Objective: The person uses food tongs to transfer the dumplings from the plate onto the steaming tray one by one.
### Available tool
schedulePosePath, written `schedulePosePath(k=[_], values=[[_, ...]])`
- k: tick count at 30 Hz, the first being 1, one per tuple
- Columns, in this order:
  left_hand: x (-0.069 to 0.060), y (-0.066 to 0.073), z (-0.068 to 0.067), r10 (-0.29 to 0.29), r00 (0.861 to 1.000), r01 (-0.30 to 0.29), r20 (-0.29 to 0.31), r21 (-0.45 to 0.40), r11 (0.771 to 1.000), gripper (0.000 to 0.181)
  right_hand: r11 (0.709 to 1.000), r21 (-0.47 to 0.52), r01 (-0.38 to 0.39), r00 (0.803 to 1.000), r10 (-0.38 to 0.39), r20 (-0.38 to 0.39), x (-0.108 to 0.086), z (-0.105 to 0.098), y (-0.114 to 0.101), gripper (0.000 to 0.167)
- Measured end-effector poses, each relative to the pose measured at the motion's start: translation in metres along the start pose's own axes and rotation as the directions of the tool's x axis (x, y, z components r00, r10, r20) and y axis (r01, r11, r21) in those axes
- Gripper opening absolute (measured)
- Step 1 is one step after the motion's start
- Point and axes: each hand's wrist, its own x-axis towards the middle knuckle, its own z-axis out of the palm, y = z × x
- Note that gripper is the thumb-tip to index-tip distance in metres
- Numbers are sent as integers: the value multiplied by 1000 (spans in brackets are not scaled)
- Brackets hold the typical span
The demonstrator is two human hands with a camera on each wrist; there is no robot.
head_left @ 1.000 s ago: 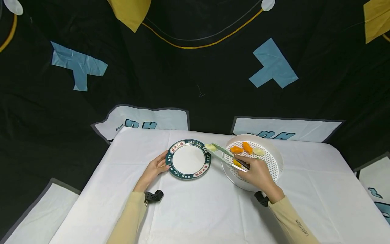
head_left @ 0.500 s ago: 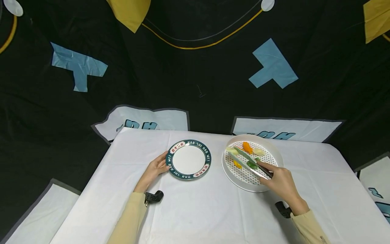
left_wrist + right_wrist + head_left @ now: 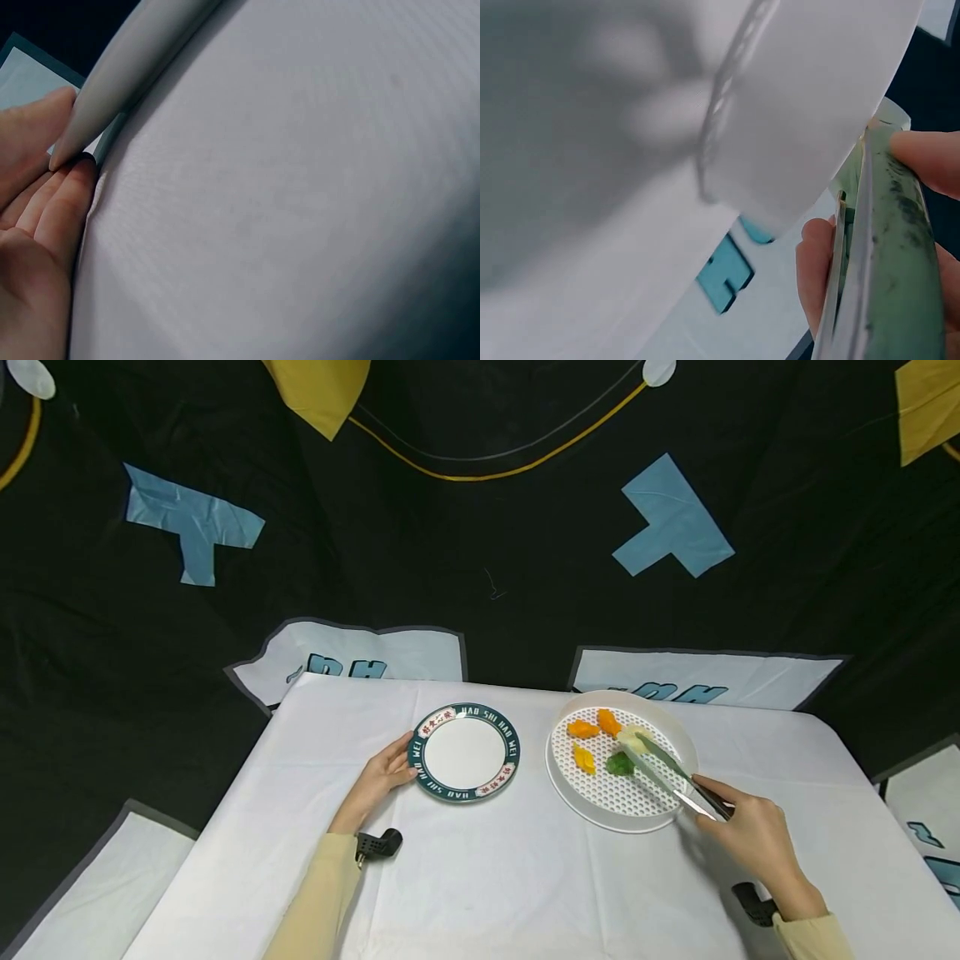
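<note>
My left hand (image 3: 382,781) pinches the left rim of a white plate (image 3: 465,752) with a green, lettered border. In the left wrist view, the thumb (image 3: 37,124) lies over the rim and the fingers are beneath it. With my right hand (image 3: 753,831) I grip tongs (image 3: 671,772) with green and silvery arms. Their tips are at a pale yellow food piece (image 3: 636,737) in a round white perforated tray (image 3: 558,777); whether they pinch it I cannot tell. Orange pieces (image 3: 582,729), a yellow piece (image 3: 583,759) and a green piece (image 3: 620,764) lie in the tray.
A white cloth (image 3: 480,893) covers the table. The plate and the tray stand side by side near its far edge, with a strip of cloth between them. Behind hangs a black backdrop (image 3: 480,560) with blue and yellow shapes.
My right hand has moved right and toward me, carrying the tongs from near the plate's edge across the tray. A pale yellow piece travelled with their tips. My left hand and the plate stayed put.
</note>
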Motion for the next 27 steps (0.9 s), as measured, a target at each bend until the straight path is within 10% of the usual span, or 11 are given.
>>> schedulePosePath(k=[27], values=[[1, -1, -2, 6, 1000, -6, 3, -2, 1000, 70, 999, -13, -45, 999, 45, -25, 0, -8, -8, 49]])
